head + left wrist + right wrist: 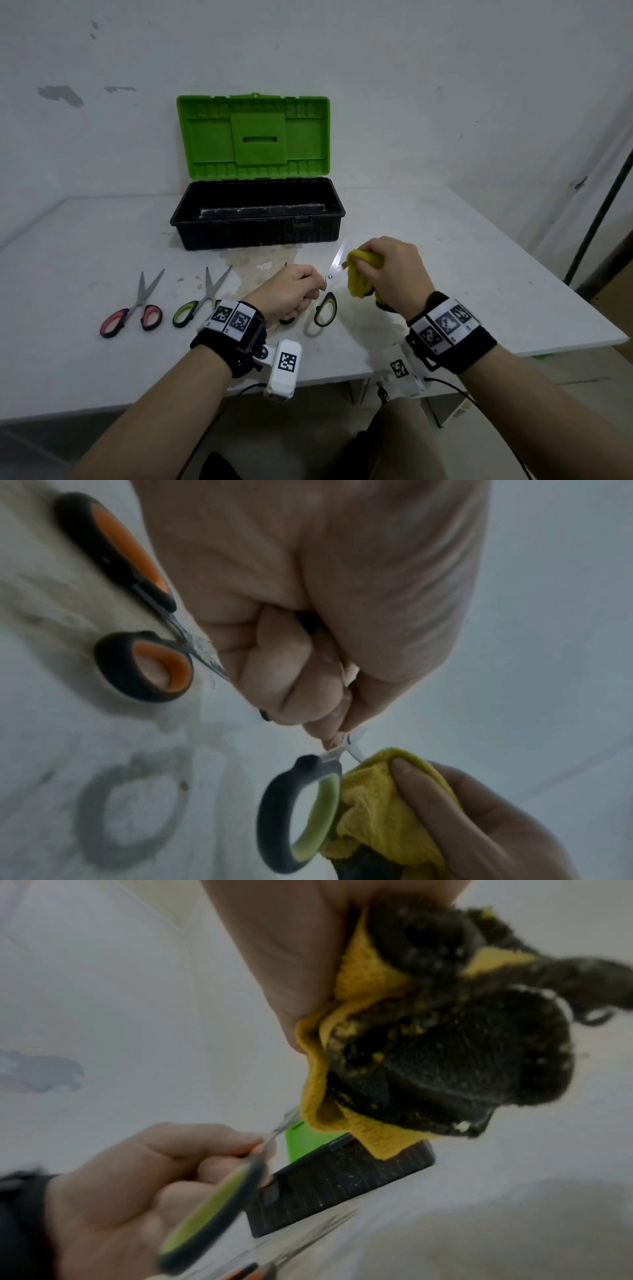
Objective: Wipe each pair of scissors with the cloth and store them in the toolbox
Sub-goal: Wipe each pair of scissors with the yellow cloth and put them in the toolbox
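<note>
The work looks to be at an early stage, with no pair stored that the pictures show. Just below the middle of the head view, the left hand (291, 291) pinches the green-handled scissors (327, 301) near the pivot, fingers curled round them, blades parted and pointing up toward the toolbox (257, 233). To its right, the right hand (390, 270) is bunched tight round the yellow cloth (359, 274), which wraps one blade; the other blade shows bare. So the wiping of this pair is under way.

The toolbox stands open at the centre of the frame, lid (253, 137) raised; what shows of its dark inside holds no scissors. At lower left the red-handled scissors (133, 311) and a second green-handled pair (198, 305) lie on the table (479, 274), unwiped as far as one can judge. The left wrist view shows the orange-handled scissors (137, 610) lying at upper left, beside the hand. Three pairs wait; this one needs finishing and stowing.
</note>
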Demonstrator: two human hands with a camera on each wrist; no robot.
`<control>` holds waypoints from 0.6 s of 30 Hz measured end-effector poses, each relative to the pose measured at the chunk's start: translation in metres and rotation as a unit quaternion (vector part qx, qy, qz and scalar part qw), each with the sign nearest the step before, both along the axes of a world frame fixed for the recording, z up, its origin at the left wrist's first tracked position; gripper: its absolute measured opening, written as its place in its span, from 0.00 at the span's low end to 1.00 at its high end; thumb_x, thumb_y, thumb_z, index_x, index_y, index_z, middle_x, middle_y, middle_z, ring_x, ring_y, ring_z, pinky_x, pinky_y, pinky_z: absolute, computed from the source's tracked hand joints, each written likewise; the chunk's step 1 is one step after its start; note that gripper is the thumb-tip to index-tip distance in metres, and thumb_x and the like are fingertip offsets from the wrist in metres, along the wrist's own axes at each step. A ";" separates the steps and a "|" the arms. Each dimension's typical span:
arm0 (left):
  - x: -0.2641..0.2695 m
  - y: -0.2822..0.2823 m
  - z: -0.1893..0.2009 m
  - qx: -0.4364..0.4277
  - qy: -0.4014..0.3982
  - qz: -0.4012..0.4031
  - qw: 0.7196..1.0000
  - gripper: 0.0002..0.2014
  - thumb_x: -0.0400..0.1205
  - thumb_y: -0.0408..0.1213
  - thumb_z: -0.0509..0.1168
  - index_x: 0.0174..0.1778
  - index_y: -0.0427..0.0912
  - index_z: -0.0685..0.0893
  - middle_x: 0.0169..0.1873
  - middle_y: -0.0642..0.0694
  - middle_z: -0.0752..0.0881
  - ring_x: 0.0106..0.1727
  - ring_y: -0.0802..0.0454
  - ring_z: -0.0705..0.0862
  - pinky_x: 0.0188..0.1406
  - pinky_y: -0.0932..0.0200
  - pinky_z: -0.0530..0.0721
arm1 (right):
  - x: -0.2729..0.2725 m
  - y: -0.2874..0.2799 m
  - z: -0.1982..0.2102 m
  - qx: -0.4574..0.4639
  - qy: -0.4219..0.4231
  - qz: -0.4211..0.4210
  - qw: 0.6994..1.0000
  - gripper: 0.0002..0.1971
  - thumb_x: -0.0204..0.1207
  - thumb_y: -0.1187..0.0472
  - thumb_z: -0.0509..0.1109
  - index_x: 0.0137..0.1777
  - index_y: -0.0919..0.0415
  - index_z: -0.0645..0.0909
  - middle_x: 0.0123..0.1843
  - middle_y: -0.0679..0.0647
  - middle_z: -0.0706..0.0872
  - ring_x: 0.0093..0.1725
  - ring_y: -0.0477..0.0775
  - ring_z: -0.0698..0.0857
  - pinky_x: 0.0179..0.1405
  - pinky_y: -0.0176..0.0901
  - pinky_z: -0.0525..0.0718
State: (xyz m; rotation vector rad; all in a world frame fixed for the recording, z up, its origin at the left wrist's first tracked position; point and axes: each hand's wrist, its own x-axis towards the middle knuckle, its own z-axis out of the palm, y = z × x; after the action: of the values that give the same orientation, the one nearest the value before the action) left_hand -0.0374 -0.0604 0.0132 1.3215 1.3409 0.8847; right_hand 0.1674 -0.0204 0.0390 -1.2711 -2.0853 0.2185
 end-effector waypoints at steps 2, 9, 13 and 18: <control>0.002 0.000 0.002 0.003 -0.005 -0.001 1.000 0.10 0.87 0.34 0.60 0.41 0.39 0.82 0.24 0.52 0.75 0.19 0.56 0.64 0.16 0.65 0.55 | -0.007 -0.011 -0.004 -0.001 -0.014 0.040 0.999 0.06 0.76 0.52 0.71 0.45 0.52 0.86 0.40 0.46 0.85 0.40 0.49 0.82 0.43 0.46 0.83; 0.004 -0.002 0.003 0.008 -0.014 -0.007 1.000 0.09 0.87 0.32 0.60 0.42 0.39 0.80 0.23 0.51 0.73 0.18 0.57 0.63 0.14 0.68 0.56 | -0.015 -0.009 -0.011 -0.018 -0.031 0.033 0.999 0.08 0.77 0.50 0.70 0.46 0.52 0.87 0.40 0.47 0.83 0.41 0.51 0.81 0.40 0.47 0.82; -0.002 0.001 -0.001 -0.012 -0.044 0.014 0.999 0.10 0.88 0.33 0.58 0.42 0.40 0.81 0.23 0.52 0.72 0.19 0.57 0.61 0.18 0.66 0.53 | -0.003 0.001 -0.002 -0.008 0.007 -0.014 1.000 0.05 0.75 0.54 0.71 0.45 0.53 0.87 0.42 0.47 0.85 0.42 0.49 0.82 0.42 0.39 0.77; 0.000 0.002 0.003 -0.019 -0.096 0.042 0.994 0.10 0.86 0.37 0.58 0.43 0.41 0.81 0.28 0.49 0.76 0.22 0.55 0.62 0.23 0.62 0.50 | 0.002 -0.004 0.004 0.012 0.033 0.004 0.999 0.02 0.74 0.58 0.72 0.43 0.54 0.86 0.40 0.47 0.86 0.40 0.46 0.81 0.40 0.24 0.71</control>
State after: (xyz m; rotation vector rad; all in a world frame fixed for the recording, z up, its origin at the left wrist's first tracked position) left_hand -0.0372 -0.0587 0.0163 1.1272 1.2628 1.0120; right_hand 0.1693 -0.0247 0.0433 -1.2248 -2.0318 0.2362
